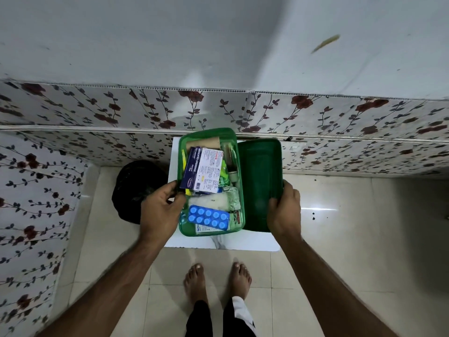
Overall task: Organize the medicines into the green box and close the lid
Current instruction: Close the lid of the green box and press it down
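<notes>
- The green box (182, 152) sat open on a small white table (243, 242), near the floral wall, full of medicines.
- A black bag (136, 188) lay on the floor to the box's left.
- The left hand (161, 210) curled over the box's left rim, fingers bent around the near corner of the dressings carton (202, 169), seemingly tucking it down.
- A blue blister strip (209, 217) lay at the near end, with white gauze (211, 199) just beyond it.
- The lid (260, 171) lay flat to the right, inside up.
- The right hand (284, 210) gripped the lid's near right edge, thumb inside.
- Judged step: packing looked finished and closing was starting; the next move called for swinging the lid leftward over the box, with the carton pressed low enough to clear.
</notes>
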